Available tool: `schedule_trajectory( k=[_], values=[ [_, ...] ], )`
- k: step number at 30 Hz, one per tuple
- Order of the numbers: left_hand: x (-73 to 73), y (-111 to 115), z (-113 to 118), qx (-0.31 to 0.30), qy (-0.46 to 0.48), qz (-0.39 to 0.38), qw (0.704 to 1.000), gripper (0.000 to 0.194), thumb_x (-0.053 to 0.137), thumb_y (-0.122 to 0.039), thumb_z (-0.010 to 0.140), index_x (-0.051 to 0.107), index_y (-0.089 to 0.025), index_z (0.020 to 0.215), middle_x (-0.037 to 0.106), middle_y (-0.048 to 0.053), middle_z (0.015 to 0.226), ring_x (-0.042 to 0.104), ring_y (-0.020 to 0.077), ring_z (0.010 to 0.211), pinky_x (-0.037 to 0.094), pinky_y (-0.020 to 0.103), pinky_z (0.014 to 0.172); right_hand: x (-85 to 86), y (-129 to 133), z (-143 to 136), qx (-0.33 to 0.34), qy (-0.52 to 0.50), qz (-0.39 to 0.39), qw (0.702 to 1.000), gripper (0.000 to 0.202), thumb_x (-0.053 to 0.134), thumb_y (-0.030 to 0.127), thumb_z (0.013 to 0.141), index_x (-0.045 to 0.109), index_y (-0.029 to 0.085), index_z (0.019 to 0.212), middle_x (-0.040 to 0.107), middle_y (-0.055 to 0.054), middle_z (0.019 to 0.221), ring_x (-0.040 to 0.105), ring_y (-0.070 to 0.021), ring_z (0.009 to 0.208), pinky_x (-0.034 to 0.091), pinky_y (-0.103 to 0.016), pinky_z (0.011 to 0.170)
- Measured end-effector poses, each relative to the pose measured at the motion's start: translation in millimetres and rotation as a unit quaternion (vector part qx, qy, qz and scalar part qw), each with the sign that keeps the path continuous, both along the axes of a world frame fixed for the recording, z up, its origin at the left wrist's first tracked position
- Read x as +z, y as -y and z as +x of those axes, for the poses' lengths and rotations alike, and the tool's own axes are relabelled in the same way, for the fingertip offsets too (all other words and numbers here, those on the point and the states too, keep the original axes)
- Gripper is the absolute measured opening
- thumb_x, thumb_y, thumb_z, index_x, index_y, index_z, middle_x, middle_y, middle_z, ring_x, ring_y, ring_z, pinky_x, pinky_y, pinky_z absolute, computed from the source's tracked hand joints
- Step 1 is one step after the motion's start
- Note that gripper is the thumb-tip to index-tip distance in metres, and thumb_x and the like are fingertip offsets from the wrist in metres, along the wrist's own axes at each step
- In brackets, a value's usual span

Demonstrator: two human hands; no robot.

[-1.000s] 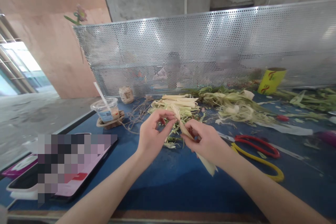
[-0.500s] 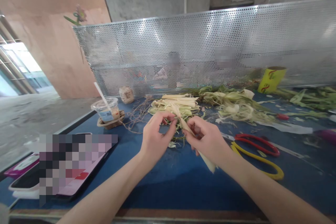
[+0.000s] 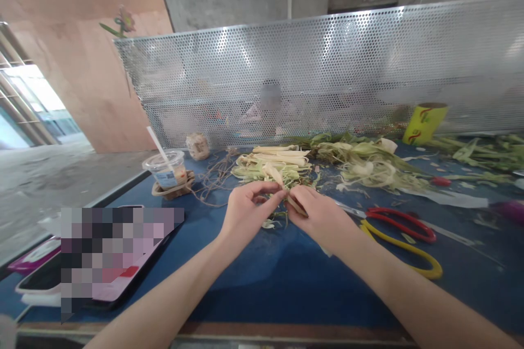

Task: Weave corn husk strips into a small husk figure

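Note:
A pale, twisted corn husk [image 3: 273, 173] sticks up between my two hands over the blue table [image 3: 254, 289]. My left hand [image 3: 248, 210] pinches it at the middle with thumb and forefinger. Closed round its lower part is my right hand [image 3: 317, 210], whose fingers hide much of the strip. The fingertips of both hands meet there. Just beyond them lies a stack of pale husk strips [image 3: 282, 159] with green shreds around it. Scissors [image 3: 401, 224] with one red and one yellow handle rest beside my right forearm.
A lidded cup [image 3: 166, 169] with a straw stands at left, near loose twine [image 3: 216, 177]. Tablet-like devices [image 3: 123, 262] lie front left. More husks [image 3: 368, 158] and a yellow roll [image 3: 426, 122] are at back right, before a perforated metal screen [image 3: 229, 76].
My hands have come together, fingertips now touching at the husk. The right hand has turned over and covers more of the strip, whose lower end is now mostly hidden.

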State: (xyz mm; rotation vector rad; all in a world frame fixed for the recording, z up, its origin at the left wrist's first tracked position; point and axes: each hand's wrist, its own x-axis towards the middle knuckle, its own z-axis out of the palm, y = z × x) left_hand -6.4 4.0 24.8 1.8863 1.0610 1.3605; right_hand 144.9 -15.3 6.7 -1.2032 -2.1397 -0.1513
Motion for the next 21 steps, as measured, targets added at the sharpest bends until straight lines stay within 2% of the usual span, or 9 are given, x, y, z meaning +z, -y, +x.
schedule_trajectory(
  k=[4, 7, 12, 16, 18, 21],
  values=[
    [1.6, -4.5, -3.1, -0.044, 0.042, -0.075, 0.995, 0.008, 0.069, -0.023, 0.06, 0.066, -0.017, 0.064, 0.068, 0.002, 0.061, 0.059, 0.0117, 0.051, 0.05, 0.023, 0.049, 2.1, 1.2, 0.1, 0.022, 0.001, -0.011, 1.0, 0.012, 0.042, 0.016, 0.078, 0.037, 0.02, 0.068, 0.045, 0.001, 0.064, 0.044, -0.0118, 0.057, 0.029, -0.023, 0.051],
    [3.2, -8.0, -7.5, -0.067, 0.043, -0.084, 0.993, 0.005, 0.069, -0.02, 0.059, 0.065, -0.017, 0.061, 0.065, 0.0, 0.055, 0.053, 0.0085, 0.043, 0.046, 0.02, 0.043, 6.6, 3.6, 0.0, 0.026, -0.021, -0.05, 0.998, 0.015, 0.044, 0.017, 0.078, 0.035, 0.02, 0.066, 0.041, 0.003, 0.061, 0.04, -0.0101, 0.054, 0.029, -0.022, 0.051],
    [6.7, -11.3, -14.4, -0.098, -0.037, -0.059, 0.993, 0.007, 0.065, -0.024, 0.065, 0.065, -0.016, 0.065, 0.065, 0.003, 0.06, 0.051, 0.009, 0.044, 0.045, 0.023, 0.045, 12.4, 5.2, 3.4, 0.045, -0.055, -0.07, 0.995, 0.016, 0.045, 0.016, 0.076, 0.034, 0.02, 0.064, 0.04, 0.004, 0.06, 0.037, -0.0084, 0.052, 0.029, -0.02, 0.05],
    [8.1, -9.3, -14.7, -0.061, -0.099, 0.01, 0.993, 0.011, 0.057, -0.024, 0.072, 0.065, -0.018, 0.071, 0.065, 0.002, 0.069, 0.05, 0.0077, 0.044, 0.045, 0.021, 0.045, 12.1, 5.5, 4.8, 0.044, -0.086, -0.093, 0.991, 0.016, 0.044, 0.015, 0.076, 0.035, 0.02, 0.064, 0.037, 0.005, 0.057, 0.037, -0.0076, 0.049, 0.03, -0.02, 0.048],
    [7.7, -8.8, -14.4, -0.048, -0.124, 0.045, 0.99, 0.012, 0.054, -0.024, 0.074, 0.065, -0.019, 0.073, 0.065, 0.002, 0.071, 0.05, 0.0075, 0.045, 0.044, 0.02, 0.044, 11.3, 5.8, 2.8, 0.051, -0.121, -0.141, 0.981, 0.014, 0.043, 0.017, 0.077, 0.036, 0.02, 0.065, 0.037, 0.006, 0.054, 0.039, -0.007, 0.046, 0.031, -0.019, 0.045],
    [6.3, -10.2, -15.0, -0.056, -0.142, 0.059, 0.986, 0.014, 0.051, -0.023, 0.076, 0.064, -0.019, 0.076, 0.066, 0.001, 0.073, 0.052, 0.008, 0.046, 0.045, 0.019, 0.045, 13.1, 7.0, -1.0, 0.076, -0.185, -0.235, 0.951, 0.012, 0.04, 0.023, 0.081, 0.037, 0.02, 0.07, 0.039, 0.007, 0.052, 0.046, -0.007, 0.04, 0.035, -0.018, 0.039]
  ],
)
